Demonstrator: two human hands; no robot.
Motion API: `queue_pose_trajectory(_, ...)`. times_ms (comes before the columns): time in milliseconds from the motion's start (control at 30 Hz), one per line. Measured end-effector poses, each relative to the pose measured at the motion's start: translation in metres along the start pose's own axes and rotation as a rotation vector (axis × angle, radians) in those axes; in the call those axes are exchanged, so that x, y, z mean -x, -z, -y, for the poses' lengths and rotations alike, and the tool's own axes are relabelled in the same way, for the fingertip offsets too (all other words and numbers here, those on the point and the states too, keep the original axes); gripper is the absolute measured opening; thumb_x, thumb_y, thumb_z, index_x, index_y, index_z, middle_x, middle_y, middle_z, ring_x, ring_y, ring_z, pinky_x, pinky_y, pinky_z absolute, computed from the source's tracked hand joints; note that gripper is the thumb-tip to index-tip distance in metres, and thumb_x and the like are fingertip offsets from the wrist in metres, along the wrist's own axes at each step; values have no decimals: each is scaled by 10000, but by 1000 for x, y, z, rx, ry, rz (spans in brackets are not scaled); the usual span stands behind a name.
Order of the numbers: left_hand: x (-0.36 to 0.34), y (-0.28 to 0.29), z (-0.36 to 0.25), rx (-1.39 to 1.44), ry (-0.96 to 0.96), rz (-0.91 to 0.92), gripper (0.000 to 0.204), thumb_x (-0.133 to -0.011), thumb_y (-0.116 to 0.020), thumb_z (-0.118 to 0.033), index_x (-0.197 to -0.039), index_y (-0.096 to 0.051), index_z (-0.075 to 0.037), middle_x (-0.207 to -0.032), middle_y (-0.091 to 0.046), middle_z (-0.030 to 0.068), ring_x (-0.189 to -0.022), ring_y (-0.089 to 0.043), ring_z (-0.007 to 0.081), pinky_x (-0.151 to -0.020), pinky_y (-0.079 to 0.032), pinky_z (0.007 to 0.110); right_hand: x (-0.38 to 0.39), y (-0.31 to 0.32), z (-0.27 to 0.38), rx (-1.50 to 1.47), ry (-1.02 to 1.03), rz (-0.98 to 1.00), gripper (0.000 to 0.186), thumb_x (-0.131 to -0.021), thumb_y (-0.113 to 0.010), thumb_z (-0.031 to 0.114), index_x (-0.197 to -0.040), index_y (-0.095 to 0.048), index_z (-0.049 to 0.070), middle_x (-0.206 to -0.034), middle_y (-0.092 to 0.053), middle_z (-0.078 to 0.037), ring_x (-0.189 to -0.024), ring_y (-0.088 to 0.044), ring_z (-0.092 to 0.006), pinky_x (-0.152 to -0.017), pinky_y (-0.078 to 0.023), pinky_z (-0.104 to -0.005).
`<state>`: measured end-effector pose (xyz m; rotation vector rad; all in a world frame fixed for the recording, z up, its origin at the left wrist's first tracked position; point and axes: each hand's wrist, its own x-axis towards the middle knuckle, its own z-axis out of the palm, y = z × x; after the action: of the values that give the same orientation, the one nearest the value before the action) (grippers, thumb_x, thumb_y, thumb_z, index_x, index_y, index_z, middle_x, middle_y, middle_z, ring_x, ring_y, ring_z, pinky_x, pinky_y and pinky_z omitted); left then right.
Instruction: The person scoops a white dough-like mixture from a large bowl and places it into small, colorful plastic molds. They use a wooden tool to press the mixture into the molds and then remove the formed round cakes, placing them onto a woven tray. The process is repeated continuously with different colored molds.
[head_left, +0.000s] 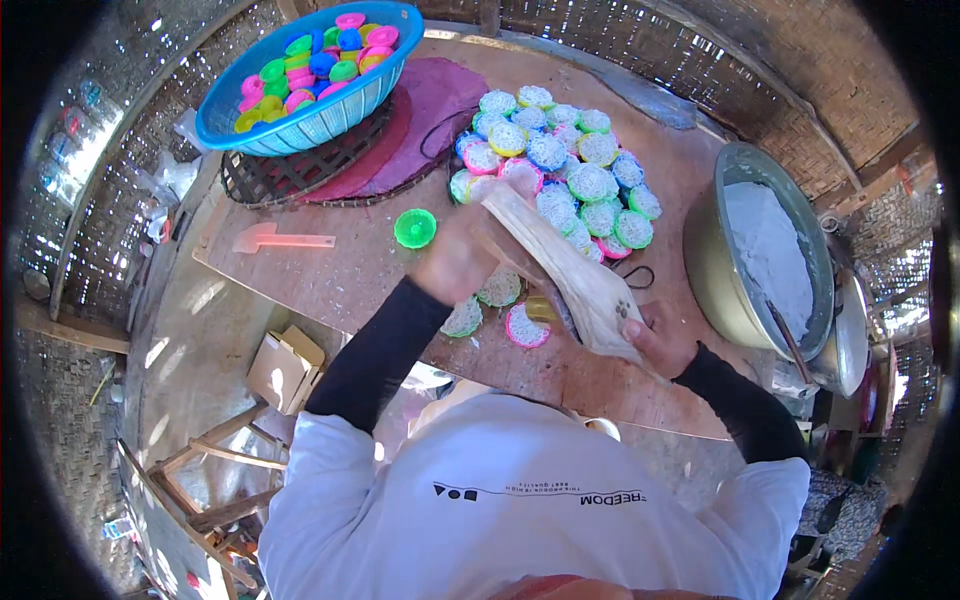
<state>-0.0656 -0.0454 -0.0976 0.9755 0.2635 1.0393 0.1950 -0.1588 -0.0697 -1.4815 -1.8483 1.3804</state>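
Both hands grip a long pale wooden press [565,265], two pieces of wood laid over each other, held slantwise above the table. My left hand [460,262] is closed around its far left end and looks slightly blurred. My right hand [662,338] is closed on the near right end, thumb on top. A yellowish part [541,307] shows below the wood. Close under it lie a pink-rimmed mold [527,326] and a green-rimmed mold [463,318], filled with white strands. Beyond the press spreads a cluster of similar filled molds [592,182]. A green mold [415,228] sits left of my left hand.
A blue basket [215,140] of coloured plastic molds stands at the far left on a dark woven tray [270,180]. An orange spatula [285,239] lies on the wooden table [350,270]. At right is a large metal basin [705,270] of white dough-like material [765,250].
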Motion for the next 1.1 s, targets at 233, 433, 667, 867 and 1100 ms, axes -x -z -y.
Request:
queue_pose_trajectory(233,33,25,56,-1365,-58,484,292,-941,-424,-205,-1140,-567,-48,-1123,-519,143,-1041,-462,257,-881,-382,354,3,-1,-4,-58,107,-80,577,-859,-538,512,-767,-615,-52,-586,-525,-36,-574,-471,-105,-513,-391,-310)
queue_pose_trajectory(433,38,22,83,-949,421,-95,364,-922,-450,-317,-1154,-545,-54,-1039,-459,163,-988,-440,290,-886,-342,363,-4,-4,-29,-138,101,-153,564,-867,-534,493,-893,-618,-63,-706,-589,-68,-660,-515,-107,-585,-426,-290)
queue_pose_trajectory(667,74,-7,49,-1537,206,148,513,-889,-450,-416,-1248,-495,-53,-1054,-450,146,-1033,-395,302,-838,-327,435,-8,4,-28,-240,115,-191,574,-879,-518,486,-940,-625,-75,-772,-612,-54,-683,-532,-108,-613,-445,-291)
queue_pose_trajectory(867,107,-26,38,-2194,-40,241,626,-833,-512,-359,-1381,-355,-99,-1314,-362,179,-1167,-359,339,-903,-305,527,-15,7,-38,-200,79,-122,581,-874,-525,500,-871,-645,-68,-694,-601,-55,-660,-537,-100,-591,-447,-290)
queue_pose_trajectory(1100,35,-41,-6,-1254,-320,-8,689,-678,-762,-278,-1249,-468,-31,-1242,-470,152,-1159,-448,261,-966,-348,434,-39,1,50,75,293,0,589,-815,-563,570,-788,-649,-11,-584,-571,-100,-553,-558,-174,-516,-428,-312)
